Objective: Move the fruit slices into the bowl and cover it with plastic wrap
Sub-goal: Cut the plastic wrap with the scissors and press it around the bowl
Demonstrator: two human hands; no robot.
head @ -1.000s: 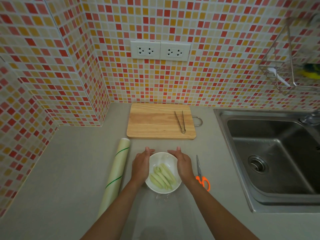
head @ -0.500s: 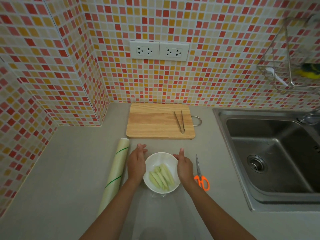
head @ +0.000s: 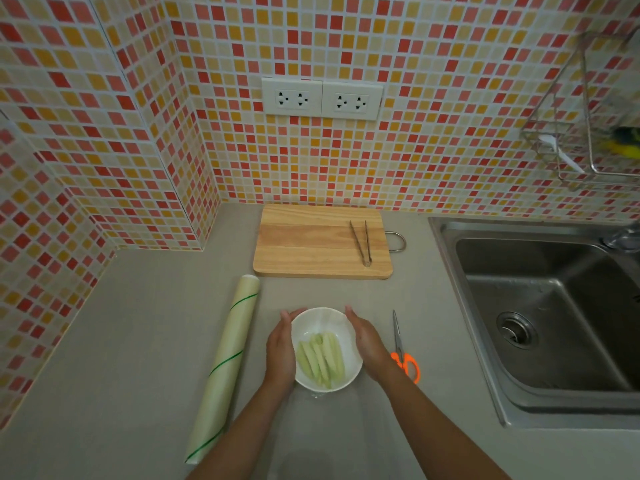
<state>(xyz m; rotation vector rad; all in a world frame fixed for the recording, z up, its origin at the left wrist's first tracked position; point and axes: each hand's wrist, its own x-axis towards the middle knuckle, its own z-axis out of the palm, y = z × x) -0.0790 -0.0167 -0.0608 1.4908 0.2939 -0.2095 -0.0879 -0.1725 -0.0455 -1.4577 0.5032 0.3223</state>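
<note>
Pale green fruit slices (head: 322, 358) lie side by side in a white bowl (head: 341, 325) set on the grey counter (head: 145, 341), near its front edge. Left hand (head: 280, 351) and right hand (head: 369, 341) cup the bowl's two sides, palms inward, fingers extended and close together along the rim; whether they grip plastic film cannot be told, though a faint clear sheet (head: 329, 427) seems to lie on the counter just in front of the bowl. Roll of plastic wrap (head: 225, 365), marked with green lines, lies to the left of the bowl. Orange-handled scissors (head: 401, 351) lie just beside the right wrist. Behind, a wooden cutting board (head: 311, 244) carries metal tongs (head: 362, 242); a steel sink (head: 540, 306) is at right.
</note>
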